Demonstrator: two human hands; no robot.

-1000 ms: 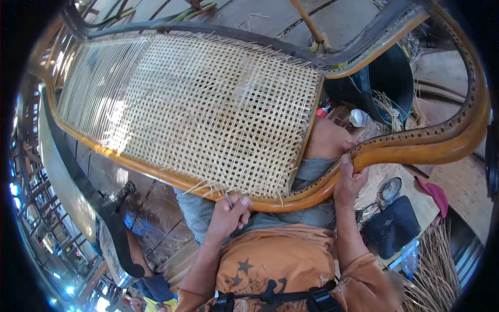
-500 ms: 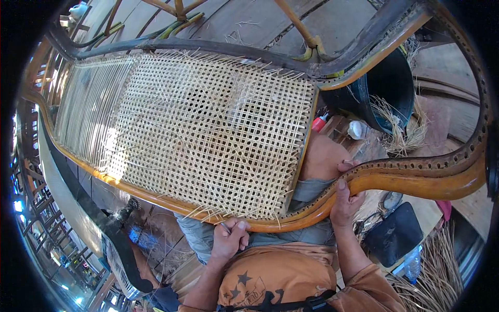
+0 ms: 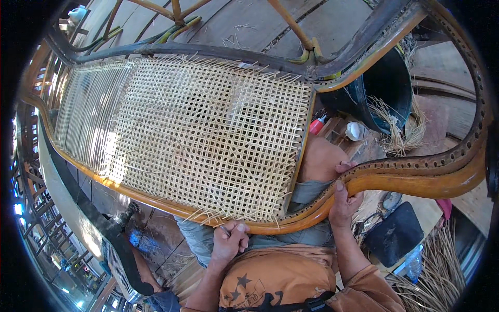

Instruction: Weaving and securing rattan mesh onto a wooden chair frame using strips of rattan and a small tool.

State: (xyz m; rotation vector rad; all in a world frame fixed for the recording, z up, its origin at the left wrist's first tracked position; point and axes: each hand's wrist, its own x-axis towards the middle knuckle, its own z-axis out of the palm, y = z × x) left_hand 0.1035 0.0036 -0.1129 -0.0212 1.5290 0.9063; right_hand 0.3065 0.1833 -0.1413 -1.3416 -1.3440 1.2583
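Note:
A long curved wooden chair frame (image 3: 291, 224) lies across my lap. Pale woven cane (image 3: 208, 135) fills much of it, with loose strand ends sticking out along the near and right edges. My left hand (image 3: 231, 243) is closed at the frame's near rail, pinching a thin dark tool (image 3: 224, 230) whose kind I cannot make out; most of it is hidden in the fingers. To the right, my right hand (image 3: 344, 203) grips the bare curved rail, thumb on top and fingertips showing past the far side. A row of small holes runs along that rail.
A dark bucket (image 3: 358, 104) with cane strips stands beyond the frame, beside a red bottle (image 3: 317, 125) and a white container (image 3: 355, 131). At lower right lie a black flat object (image 3: 394, 234) and a bundle of cane strips (image 3: 436, 260). Another person's arm (image 3: 145, 270) shows at lower left.
The view has shifted very slightly, and the frame sits a little differently in it. Both hands keep the same holds.

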